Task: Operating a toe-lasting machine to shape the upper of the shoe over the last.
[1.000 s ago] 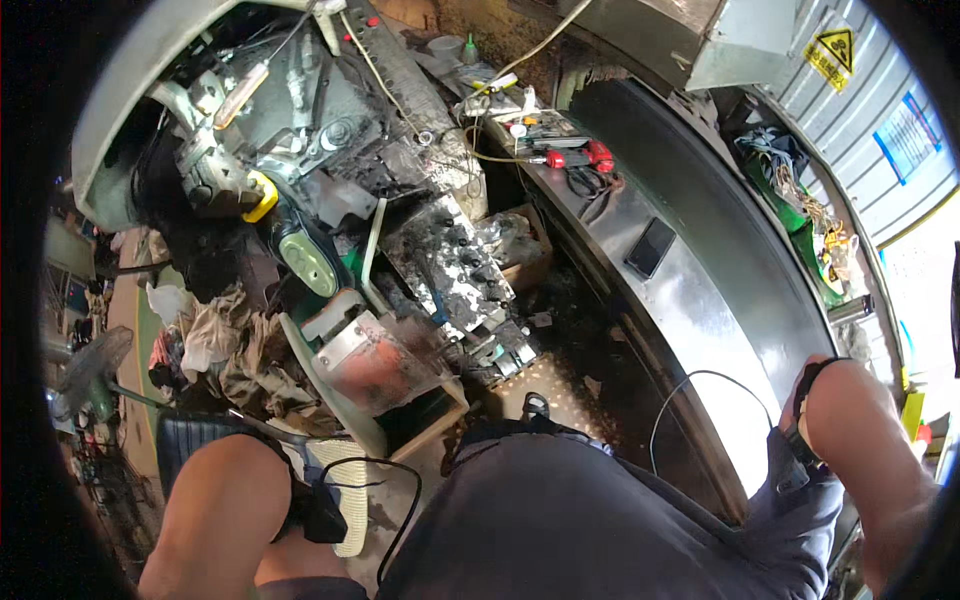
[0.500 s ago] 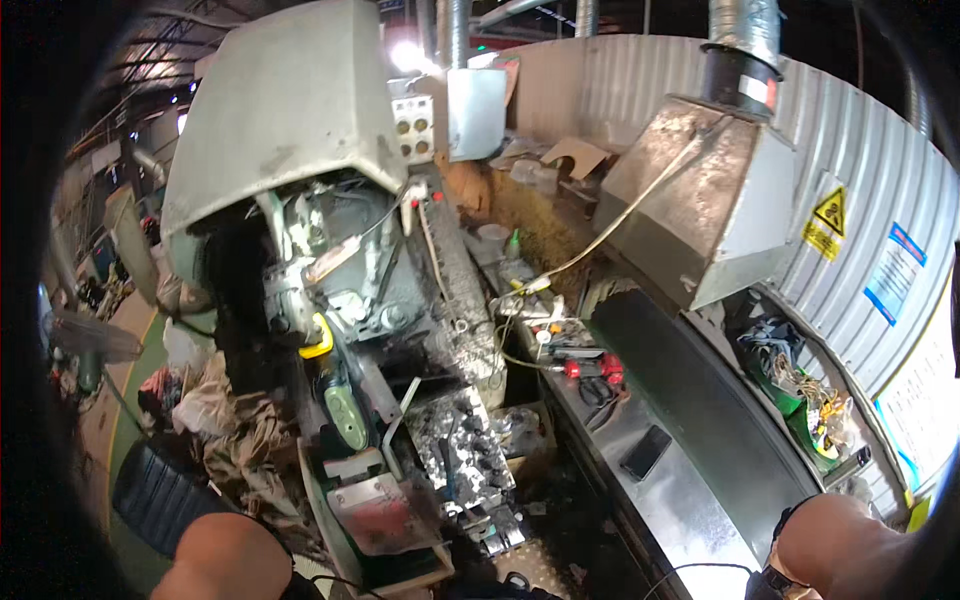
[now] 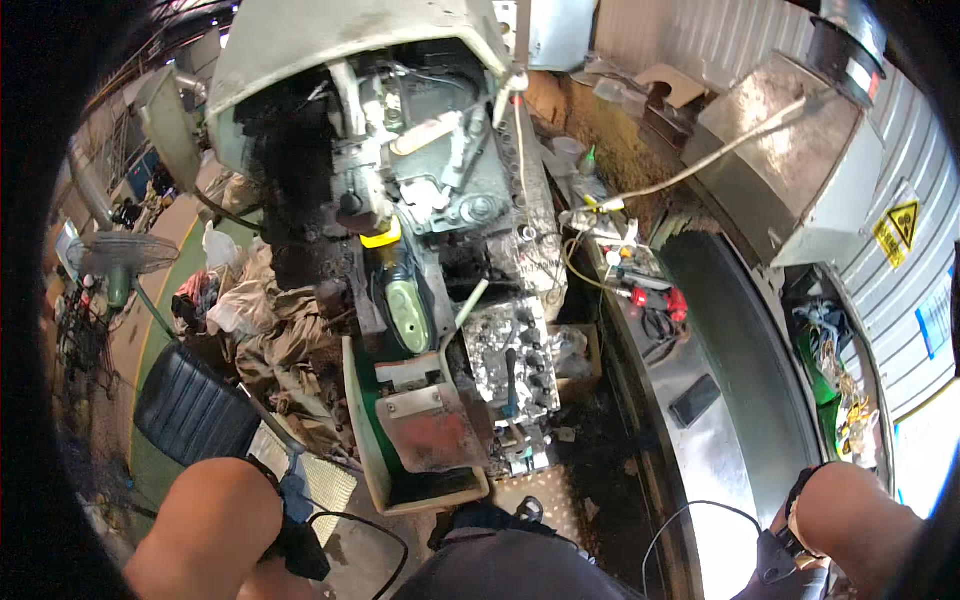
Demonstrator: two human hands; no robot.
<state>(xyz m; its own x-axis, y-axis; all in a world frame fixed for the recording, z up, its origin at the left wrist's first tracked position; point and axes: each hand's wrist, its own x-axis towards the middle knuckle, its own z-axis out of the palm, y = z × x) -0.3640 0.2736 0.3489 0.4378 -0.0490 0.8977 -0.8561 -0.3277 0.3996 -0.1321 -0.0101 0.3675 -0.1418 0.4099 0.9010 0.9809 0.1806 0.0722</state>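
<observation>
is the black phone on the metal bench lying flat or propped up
Lying flat: the black phone shows its broad dark face upward on the metal bench, nothing visibly propping it.

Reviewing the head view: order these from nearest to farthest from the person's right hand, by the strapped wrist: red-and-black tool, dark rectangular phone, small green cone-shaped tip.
1. Dark rectangular phone: flat on the shiny metal ledge, ahead and left.
2. Red-and-black tool: farther along, beyond the phone.
3. Small green cone-shaped tip: farthest, upper left past the tool.
</observation>
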